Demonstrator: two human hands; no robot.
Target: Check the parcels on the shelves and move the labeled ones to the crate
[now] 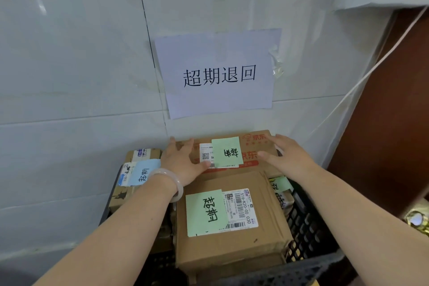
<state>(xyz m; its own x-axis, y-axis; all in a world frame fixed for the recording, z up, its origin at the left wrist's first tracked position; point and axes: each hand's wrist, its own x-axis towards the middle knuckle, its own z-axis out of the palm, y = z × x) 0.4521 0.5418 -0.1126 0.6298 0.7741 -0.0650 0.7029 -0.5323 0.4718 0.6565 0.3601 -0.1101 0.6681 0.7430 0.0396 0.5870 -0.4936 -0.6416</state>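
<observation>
View down over my 2 forearms to a black plastic crate (310, 227) set against a white tiled wall (69, 65).

My left hand (181, 160) lies flat on the left part of a JD-printed cardboard box (257, 146), fingers straight and reaching to its far edge, thumb stretched toward the box's white shipping label (205, 154). My right hand (290, 158) is spread with straight fingers at the box's right end; I cannot tell whether it presses the cardboard or is just above it. Neither hand curls around anything. A pale bangle (173, 184) circles my left wrist.

Between my 2 hands, a green sticky note (226, 151) with handwritten characters covers part of the shipping label. This box sits at the far end of the crate, against the wall.

Nearer to me than both hands, between my forearms, a second cardboard box (232, 246) lies in the crate; it carries a larger green note (205, 212) beside a barcode label (241, 208). Left of my left wrist, a third parcel (120, 195) bears a blue note (143, 173). Under my right forearm, a small parcel (284, 197) with a green note (279, 184) is wedged against the crate's right wall.

Above my hands, a printed paper sign (220, 74) reading 超期退回 is taped to the wall. Right of my right hand stands a brown door (394, 111), with a white cable (383, 53) running across it.
</observation>
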